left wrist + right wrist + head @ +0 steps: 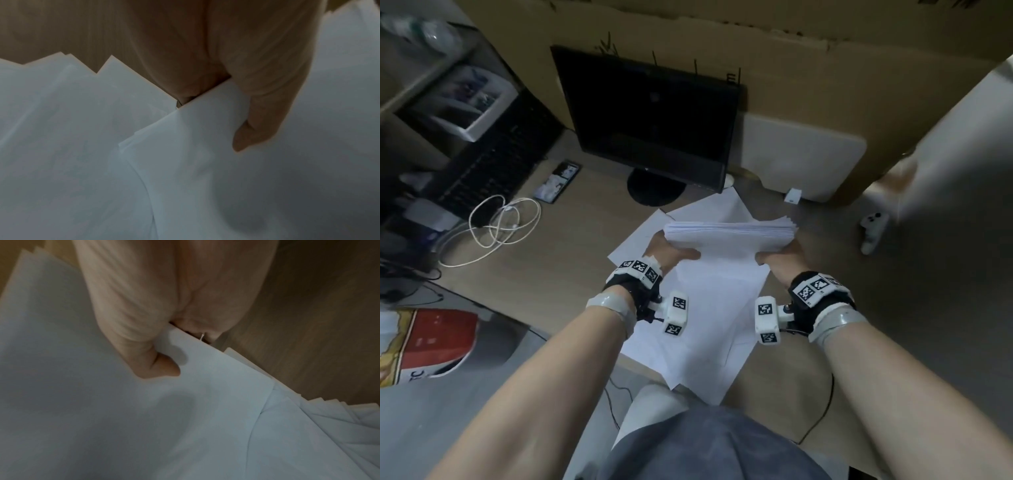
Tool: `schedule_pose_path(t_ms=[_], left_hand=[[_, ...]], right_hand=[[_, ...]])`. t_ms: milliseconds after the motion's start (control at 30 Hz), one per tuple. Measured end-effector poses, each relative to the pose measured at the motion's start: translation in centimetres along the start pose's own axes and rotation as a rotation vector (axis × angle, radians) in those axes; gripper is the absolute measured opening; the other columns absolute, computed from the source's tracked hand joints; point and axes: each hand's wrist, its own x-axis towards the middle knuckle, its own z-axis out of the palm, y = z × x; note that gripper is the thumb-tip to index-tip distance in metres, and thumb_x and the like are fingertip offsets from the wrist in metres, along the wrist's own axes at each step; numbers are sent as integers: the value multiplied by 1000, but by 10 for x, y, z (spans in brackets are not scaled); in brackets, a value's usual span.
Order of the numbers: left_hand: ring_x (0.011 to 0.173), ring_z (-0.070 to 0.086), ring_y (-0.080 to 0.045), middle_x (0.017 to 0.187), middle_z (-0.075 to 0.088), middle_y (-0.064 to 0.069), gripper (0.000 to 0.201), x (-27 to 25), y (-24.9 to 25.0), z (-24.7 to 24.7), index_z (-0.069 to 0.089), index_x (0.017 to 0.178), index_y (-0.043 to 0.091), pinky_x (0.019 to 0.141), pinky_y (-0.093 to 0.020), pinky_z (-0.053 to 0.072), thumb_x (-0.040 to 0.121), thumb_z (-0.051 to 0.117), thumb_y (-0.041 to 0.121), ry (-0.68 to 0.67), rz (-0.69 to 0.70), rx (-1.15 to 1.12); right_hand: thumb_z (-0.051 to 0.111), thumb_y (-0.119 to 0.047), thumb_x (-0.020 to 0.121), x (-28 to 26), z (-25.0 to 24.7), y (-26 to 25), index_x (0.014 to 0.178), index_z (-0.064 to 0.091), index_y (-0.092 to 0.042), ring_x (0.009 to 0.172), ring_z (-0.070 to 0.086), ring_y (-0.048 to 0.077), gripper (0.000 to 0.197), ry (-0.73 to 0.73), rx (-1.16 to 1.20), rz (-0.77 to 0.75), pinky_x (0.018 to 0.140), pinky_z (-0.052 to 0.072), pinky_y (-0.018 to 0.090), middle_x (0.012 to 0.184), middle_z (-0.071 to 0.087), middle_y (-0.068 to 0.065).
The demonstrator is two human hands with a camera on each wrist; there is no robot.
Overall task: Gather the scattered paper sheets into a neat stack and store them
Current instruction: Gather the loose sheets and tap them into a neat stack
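Note:
A thick stack of white paper sheets is held up on edge above the wooden desk, between both hands. My left hand grips its left side, thumb on the near face. My right hand grips the right side, thumb pressed on the paper. The other fingers are hidden behind the stack. Its edges are uneven, with corners fanning out. More loose sheets lie spread flat on the desk under the hands, overhanging the near edge.
A black monitor stands behind the papers, with a keyboard, a phone and a white cable to the left. A white board leans at the back right. A small white device lies right.

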Motion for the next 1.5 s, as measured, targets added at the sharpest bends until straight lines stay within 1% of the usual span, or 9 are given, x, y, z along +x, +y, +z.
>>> schedule_pose_path(t_ms=[200, 367, 633, 833, 1067, 1133, 1233, 1333, 1500], left_hand=[[86, 64, -25, 95, 69, -9, 34, 20, -2, 0, 66, 106, -2, 66, -24, 48, 73, 72, -8, -10, -59, 57], [71, 58, -19, 75, 62, 0, 23, 46, 0, 4, 60, 76, 13, 57, -22, 45, 75, 77, -2, -20, -121, 84], [89, 60, -24, 96, 65, -9, 28, 52, -9, 6, 63, 99, 9, 82, -34, 47, 80, 78, 22, -92, -103, 151], [96, 69, -28, 106, 73, -7, 53, 39, -7, -8, 69, 110, 12, 87, -44, 56, 68, 84, 40, 31, -143, 0], [98, 68, -29, 112, 70, -8, 56, 3, -73, -24, 63, 117, 12, 92, -44, 55, 68, 82, 34, -38, -381, 96], [93, 66, -25, 111, 69, -9, 45, -4, -93, -24, 63, 118, 8, 84, -33, 53, 82, 74, 30, -53, -395, 214], [98, 63, -28, 117, 66, -12, 44, -10, -126, -23, 58, 124, 5, 85, -34, 50, 90, 64, 32, -58, -446, 356], [100, 63, -28, 119, 66, -11, 45, -13, -155, -25, 58, 126, 6, 91, -36, 50, 90, 62, 33, -48, -452, 333], [97, 67, -39, 108, 70, -19, 44, 7, -158, -35, 63, 114, 9, 93, -54, 52, 81, 70, 37, -39, -544, 93]], right_hand=[[67, 7, 76, 16, 8, 2, 93, 65, -7, 73, 60, 10, 23, 47, 48, 65, 57, 46, 13, 80, 64, -3], [67, 0, 81, 31, 15, -1, 85, 62, -10, 63, 52, 5, 11, 82, 38, 152, 47, 40, 7, 73, 57, -3], [83, -13, 74, 39, 32, 25, 95, 73, -1, 84, 69, 20, 26, 67, 132, 150, 66, 52, 22, 92, 73, 7], [79, -24, 79, 26, 32, 5, 82, 68, -21, 78, 67, 5, 11, 0, 173, 59, 67, 52, 13, 85, 71, -9], [80, -46, 73, 21, 51, 52, 112, 60, -13, 114, 57, 28, 55, -176, 131, 372, 97, 47, 44, 115, 61, -5], [85, -51, 60, 15, 58, 68, 132, 51, -11, 110, 61, 32, 89, -288, 50, 459, 93, 51, 50, 127, 60, 6], [78, -33, 74, 2, 70, 100, 119, 52, -3, 83, 67, 29, 60, -351, -16, 526, 66, 57, 37, 103, 66, 18], [74, -40, 76, -13, 80, 129, 120, 58, -8, 50, 64, 11, 56, -371, -83, 588, 44, 47, 21, 81, 65, 8], [77, -40, 72, -4, 91, 149, 123, 63, -15, 101, 68, 25, 58, -232, 97, 509, 96, 51, 49, 111, 72, 3]])
